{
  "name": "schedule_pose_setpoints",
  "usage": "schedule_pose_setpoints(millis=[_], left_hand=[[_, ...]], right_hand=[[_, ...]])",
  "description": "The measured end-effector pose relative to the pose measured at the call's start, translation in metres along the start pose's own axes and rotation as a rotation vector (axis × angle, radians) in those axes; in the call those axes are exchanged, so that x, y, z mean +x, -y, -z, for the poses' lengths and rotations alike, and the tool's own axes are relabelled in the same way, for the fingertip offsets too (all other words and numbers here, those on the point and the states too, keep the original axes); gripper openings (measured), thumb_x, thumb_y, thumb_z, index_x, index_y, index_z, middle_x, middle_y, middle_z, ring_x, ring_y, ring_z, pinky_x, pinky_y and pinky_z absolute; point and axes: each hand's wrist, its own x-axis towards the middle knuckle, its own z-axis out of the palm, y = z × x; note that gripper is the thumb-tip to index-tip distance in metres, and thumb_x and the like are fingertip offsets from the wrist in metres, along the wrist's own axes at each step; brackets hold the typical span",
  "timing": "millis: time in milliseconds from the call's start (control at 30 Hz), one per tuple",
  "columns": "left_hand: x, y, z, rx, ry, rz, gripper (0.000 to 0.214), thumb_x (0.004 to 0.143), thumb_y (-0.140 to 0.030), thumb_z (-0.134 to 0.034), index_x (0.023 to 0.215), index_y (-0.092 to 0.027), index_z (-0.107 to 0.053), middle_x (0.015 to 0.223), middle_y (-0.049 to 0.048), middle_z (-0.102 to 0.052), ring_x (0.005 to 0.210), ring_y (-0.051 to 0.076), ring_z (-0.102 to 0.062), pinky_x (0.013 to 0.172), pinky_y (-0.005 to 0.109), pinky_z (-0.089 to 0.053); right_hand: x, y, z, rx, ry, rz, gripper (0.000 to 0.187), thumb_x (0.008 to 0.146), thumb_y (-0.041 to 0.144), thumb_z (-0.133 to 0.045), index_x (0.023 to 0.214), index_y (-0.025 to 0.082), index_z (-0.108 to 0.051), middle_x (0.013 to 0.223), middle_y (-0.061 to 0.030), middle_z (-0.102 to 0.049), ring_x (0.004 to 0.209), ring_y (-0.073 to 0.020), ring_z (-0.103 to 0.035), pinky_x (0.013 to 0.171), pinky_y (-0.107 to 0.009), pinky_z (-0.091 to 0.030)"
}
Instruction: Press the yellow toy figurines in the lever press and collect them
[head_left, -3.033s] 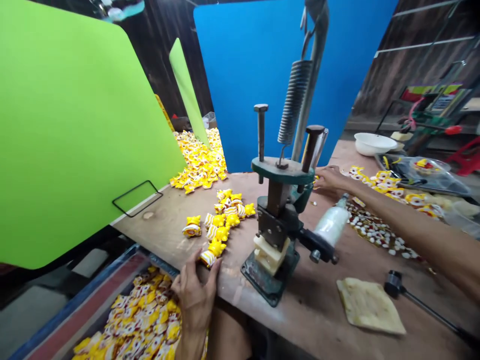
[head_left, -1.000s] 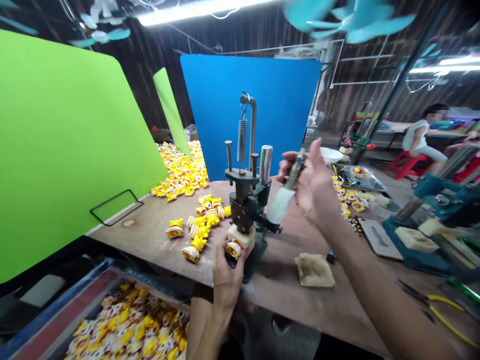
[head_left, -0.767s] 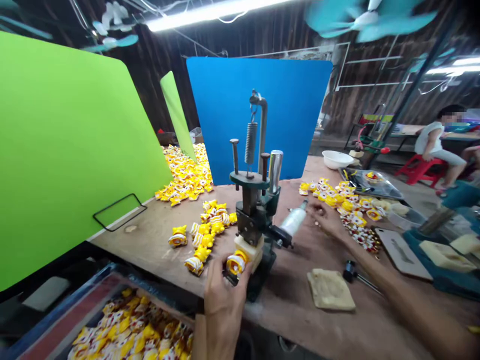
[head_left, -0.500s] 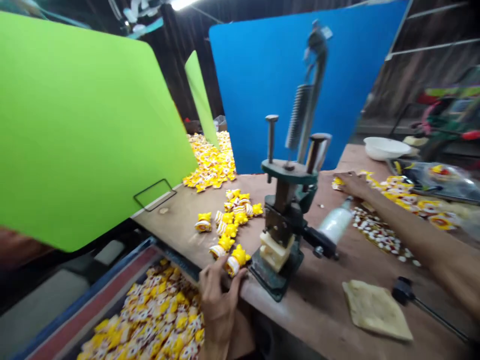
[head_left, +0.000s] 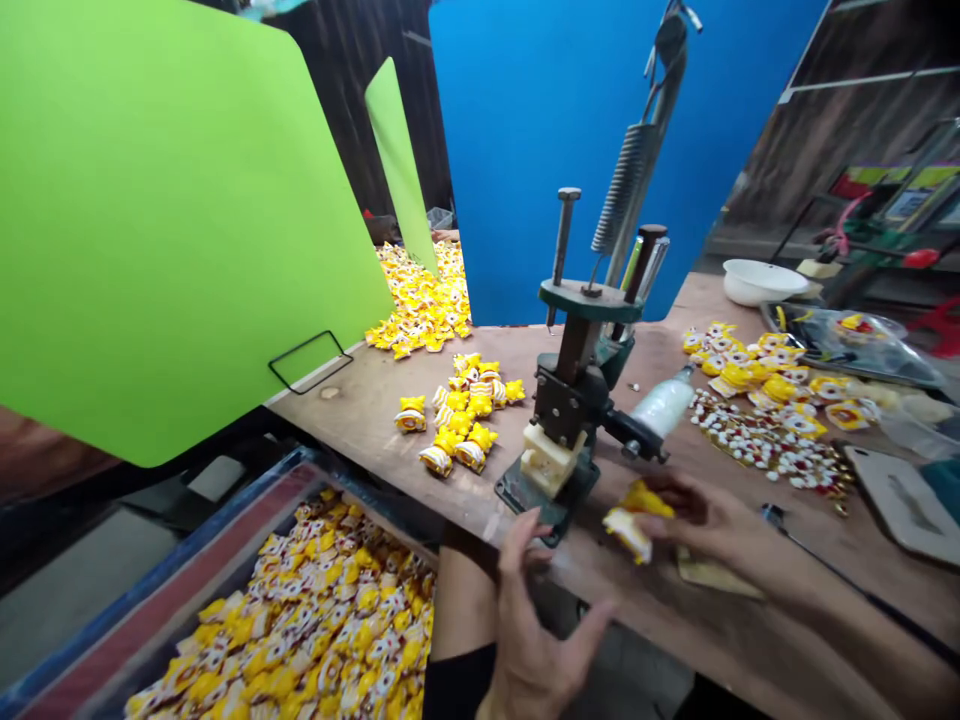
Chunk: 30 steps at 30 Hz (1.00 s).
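In my right hand (head_left: 694, 515) is a yellow and white plastic figure part (head_left: 636, 520), gripped between thumb and fingers just right of the hand press. My left hand (head_left: 536, 620) hangs at the table's front edge, thumb and fingers spread with nothing in them. Between and behind the hands stands the green hand press (head_left: 574, 400), with a cream block (head_left: 551, 460) on its base. A cluster of yellow and white figure parts (head_left: 469, 410) lies left of the press. Small white and red pieces (head_left: 765, 440) are scattered to the right.
A bin (head_left: 150, 600) full of similar parts stands at lower left. Green (head_left: 172, 220) and blue (head_left: 600, 120) boards rise behind. More parts (head_left: 750, 365), a white bowl (head_left: 765, 282), a phone-like slab (head_left: 904, 505) and the black-knobbed lever (head_left: 847, 580) are at right.
My right hand has come back from the right-hand pile toward the press, carrying a figure part. My left hand has let go of another part beside the cluster and moved right, fingers spread.
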Motion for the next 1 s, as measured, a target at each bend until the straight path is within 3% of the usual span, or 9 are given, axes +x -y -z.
schedule_pose_setpoints(millis=[133, 233, 400, 533, 633, 733, 833, 933, 1000], left_hand=[[-0.021, 0.003, -0.004, -0.047, 0.070, 0.000, 0.060, 0.098, -0.028, -0.078, 0.153, -0.028, -0.056, 0.143, 0.0163, -0.073, 0.131, 0.031, -0.075, 0.109, 0.049, -0.066], [0.000, 0.012, 0.011, -0.018, 0.066, 0.135, 0.050, 0.099, -0.032, -0.078, 0.146, -0.025, -0.063, 0.138, 0.0146, -0.077, 0.123, 0.030, -0.079, 0.106, 0.046, -0.068], [0.053, 0.015, 0.007, 0.063, -0.043, 0.149, 0.052, 0.097, -0.038, -0.081, 0.145, -0.026, -0.066, 0.135, 0.0096, -0.081, 0.120, 0.028, -0.080, 0.106, 0.044, -0.065], [0.076, 0.014, -0.015, 0.056, -0.056, 0.121, 0.041, 0.099, -0.035, -0.078, 0.138, -0.024, -0.072, 0.139, 0.0112, -0.078, 0.131, 0.030, -0.074, 0.117, 0.048, -0.058], [0.080, 0.017, -0.022, -0.022, 0.004, 0.230, 0.044, 0.098, -0.037, -0.079, 0.138, -0.023, -0.069, 0.136, 0.0117, -0.078, 0.126, 0.029, -0.076, 0.114, 0.047, -0.059], [0.082, 0.023, -0.026, -0.111, 0.037, 0.258, 0.073, 0.085, -0.040, -0.092, 0.147, -0.022, -0.056, 0.142, 0.0140, -0.073, 0.131, 0.029, -0.073, 0.115, 0.045, -0.058], [0.084, 0.025, -0.036, -0.064, 0.000, 0.250, 0.101, 0.080, -0.041, -0.096, 0.161, -0.024, -0.038, 0.140, 0.0142, -0.072, 0.130, 0.029, -0.073, 0.115, 0.044, -0.057], [0.085, 0.024, -0.044, -0.018, -0.080, 0.278, 0.104, 0.081, -0.044, -0.094, 0.163, -0.024, -0.033, 0.130, 0.0123, -0.076, 0.118, 0.028, -0.077, 0.106, 0.042, -0.060], [0.085, 0.022, -0.043, 0.003, -0.112, 0.254, 0.104, 0.080, -0.045, -0.095, 0.161, -0.023, -0.034, 0.129, 0.0124, -0.076, 0.118, 0.027, -0.077, 0.103, 0.041, -0.061]], right_hand=[[-0.026, 0.006, -0.084, 0.238, 0.190, -0.059, 0.055, 0.075, 0.060, -0.096, 0.112, 0.024, -0.078, 0.114, -0.0111, -0.081, 0.106, -0.0319, -0.077, 0.090, -0.042, -0.064], [-0.013, 0.003, -0.097, 0.252, 0.218, -0.053, 0.068, 0.078, 0.065, -0.093, 0.125, 0.019, -0.074, 0.117, -0.0120, -0.080, 0.106, -0.0294, -0.077, 0.093, -0.042, -0.063], [-0.008, -0.012, -0.069, -0.027, 0.078, 0.113, 0.057, 0.093, 0.069, -0.077, 0.123, 0.020, -0.078, 0.125, -0.0121, -0.080, 0.117, -0.0316, -0.074, 0.104, -0.046, -0.059], [-0.013, -0.013, -0.033, -0.079, 0.058, 0.143, 0.050, 0.096, 0.068, -0.075, 0.122, 0.025, -0.080, 0.121, -0.0090, -0.081, 0.107, -0.0293, -0.075, 0.093, -0.042, -0.062], [0.008, -0.004, -0.001, 0.037, -0.147, 0.142, 0.055, 0.090, 0.069, -0.081, 0.122, 0.025, -0.078, 0.127, -0.0096, -0.079, 0.110, -0.0281, -0.074, 0.098, -0.040, -0.062], [0.046, 0.031, 0.029, 0.349, -0.189, 0.107, 0.059, 0.094, 0.079, -0.068, 0.114, 0.023, -0.074, 0.122, -0.0125, -0.077, 0.114, -0.0286, -0.072, 0.102, -0.042, -0.062], [0.070, 0.101, 0.039, 0.559, -0.098, 0.155, 0.061, 0.103, 0.080, -0.042, 0.093, 0.024, -0.064, 0.088, -0.0089, -0.068, 0.085, -0.0244, -0.069, 0.081, -0.041, -0.064], [0.055, 0.164, 0.010, 0.584, -0.160, 0.503, 0.063, 0.106, 0.080, -0.031, 0.088, 0.025, -0.054, 0.077, 0.0007, -0.052, 0.065, -0.0146, -0.055, 0.071, -0.031, -0.056], [0.030, 0.172, -0.032, 0.321, -0.079, 0.753, 0.067, 0.107, 0.083, -0.022, 0.095, 0.026, -0.055, 0.085, 0.0006, -0.054, 0.073, -0.0144, -0.058, 0.074, -0.031, -0.054]])
